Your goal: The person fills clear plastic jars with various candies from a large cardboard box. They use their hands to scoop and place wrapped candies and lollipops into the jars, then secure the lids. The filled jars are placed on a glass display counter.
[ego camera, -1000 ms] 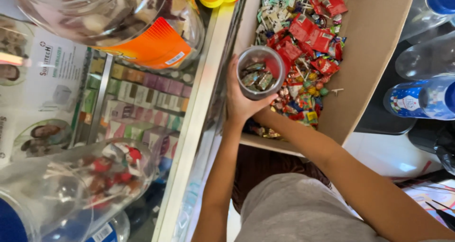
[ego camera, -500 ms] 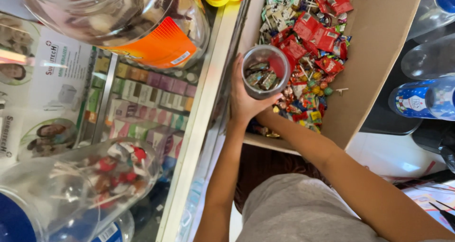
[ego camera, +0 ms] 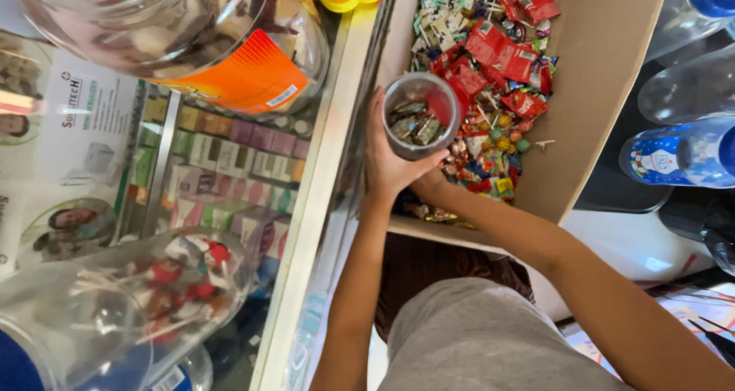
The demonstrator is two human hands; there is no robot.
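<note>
My left hand (ego camera: 387,161) grips a small clear plastic jar (ego camera: 419,115) from its left side and holds it upright, mouth open, over a cardboard box (ego camera: 605,92). A few wrapped sweets lie inside the jar. The box is filled with mixed candies (ego camera: 498,77): red packets, lollipops and small bright wrapped pieces. My right forearm reaches in from the lower right, and my right hand (ego camera: 430,186) slips beneath the jar and my left hand at the near end of the box. Its fingers are hidden, so I cannot tell what they hold.
A glass display counter (ego camera: 230,169) with rows of small boxes lies to the left. On it stand a large clear jar with an orange label (ego camera: 245,69) and a jar of lollipops (ego camera: 145,299). Blue-capped water bottles (ego camera: 681,153) lie to the right.
The jar and both hands stay almost where they were, shifting only slightly over the box.
</note>
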